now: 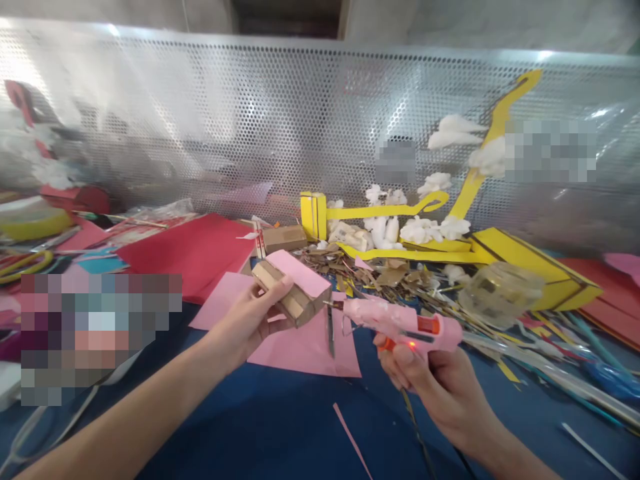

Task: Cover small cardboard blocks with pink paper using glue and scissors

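Between the thumb and fingers of my left hand is a small cardboard box, tilted, with pink paper on its upper face and bare brown card on its sides. My right hand grips a pink glue gun by the handle, a finger at the orange trigger and a red light glowing. The nozzle points left, at or very close to the box's right end; contact is hard to tell. Below them lie pink paper sheets and a craft knife.
Cardboard scraps are heaped behind my hands. Yellow paper-covered shapes with white flowers lean near a perforated metal panel. Red paper lies left, a clear tape roll right. The gun's cord trails down the blue tabletop.
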`<state>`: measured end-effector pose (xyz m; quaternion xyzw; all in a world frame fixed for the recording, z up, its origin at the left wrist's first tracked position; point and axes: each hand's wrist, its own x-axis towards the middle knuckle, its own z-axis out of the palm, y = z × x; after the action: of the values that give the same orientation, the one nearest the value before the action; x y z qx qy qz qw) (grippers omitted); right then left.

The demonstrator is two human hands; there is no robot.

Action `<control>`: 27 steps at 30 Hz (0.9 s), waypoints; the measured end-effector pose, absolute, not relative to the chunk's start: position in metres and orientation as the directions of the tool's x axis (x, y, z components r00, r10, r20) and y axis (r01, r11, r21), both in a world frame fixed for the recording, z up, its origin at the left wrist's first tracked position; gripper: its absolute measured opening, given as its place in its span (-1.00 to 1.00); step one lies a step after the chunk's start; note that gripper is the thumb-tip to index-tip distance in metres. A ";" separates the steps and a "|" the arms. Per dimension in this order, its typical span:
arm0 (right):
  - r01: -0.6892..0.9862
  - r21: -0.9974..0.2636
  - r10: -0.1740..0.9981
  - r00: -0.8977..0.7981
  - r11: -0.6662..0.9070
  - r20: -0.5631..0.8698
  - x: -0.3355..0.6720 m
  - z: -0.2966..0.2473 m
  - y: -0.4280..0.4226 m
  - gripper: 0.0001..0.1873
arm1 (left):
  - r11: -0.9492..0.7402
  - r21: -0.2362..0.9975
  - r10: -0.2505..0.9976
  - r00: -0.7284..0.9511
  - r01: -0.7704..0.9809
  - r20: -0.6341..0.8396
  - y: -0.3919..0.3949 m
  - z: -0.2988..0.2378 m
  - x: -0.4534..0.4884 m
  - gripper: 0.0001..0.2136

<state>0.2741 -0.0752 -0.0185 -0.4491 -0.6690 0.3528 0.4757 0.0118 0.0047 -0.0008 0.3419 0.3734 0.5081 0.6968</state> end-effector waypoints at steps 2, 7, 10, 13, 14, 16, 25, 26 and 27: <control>0.297 -0.892 0.940 -0.133 0.341 0.315 0.275 -0.020 -0.075 -0.54 | 0.245 0.866 0.962 0.224 -0.437 -0.158 0.003 -0.002 0.012 -0.50; 0.390 -0.843 0.929 -0.127 0.370 0.349 0.276 -0.020 -0.074 -0.51 | 0.239 0.883 0.960 0.233 -0.404 -0.154 -0.003 0.002 0.015 -0.45; 0.410 -0.828 0.923 -0.117 0.382 0.367 0.276 -0.018 -0.075 -0.57 | 0.230 0.885 0.961 0.239 -0.404 -0.141 -0.004 0.003 0.016 -0.42; 0.434 -0.810 0.916 -0.114 0.394 0.385 0.276 -0.016 -0.075 -0.59 | 0.223 0.882 0.961 0.244 -0.416 -0.128 -0.004 0.002 0.016 -0.42; 0.443 -0.802 0.912 -0.115 0.401 0.393 0.276 -0.016 -0.075 -0.57 | 0.223 0.881 0.961 0.248 -0.417 -0.125 -0.004 0.002 0.017 -0.43; 0.464 -0.784 0.905 -0.114 0.412 0.409 0.276 -0.015 -0.075 -0.53 | 0.224 0.881 0.959 0.256 -0.417 -0.122 -0.005 0.003 0.017 -0.45; 0.509 -0.739 0.887 -0.124 0.442 0.446 0.271 -0.005 -0.077 -0.53 | 0.235 0.867 0.958 0.256 -0.439 -0.130 -0.004 0.002 0.018 -0.48; 0.507 -0.740 0.887 -0.123 0.442 0.446 0.271 -0.005 -0.077 -0.53 | 0.232 0.868 0.958 0.257 -0.440 -0.126 -0.004 0.002 0.017 -0.48; 0.505 -0.741 0.887 -0.122 0.442 0.446 0.271 -0.006 -0.077 -0.53 | 0.229 0.869 0.959 0.257 -0.439 -0.123 -0.004 0.001 0.017 -0.48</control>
<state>0.2711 -0.0769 -0.0057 -0.4842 -0.7187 0.2111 0.4522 0.0171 -0.0038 0.0013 0.3700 0.3509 0.4984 0.7011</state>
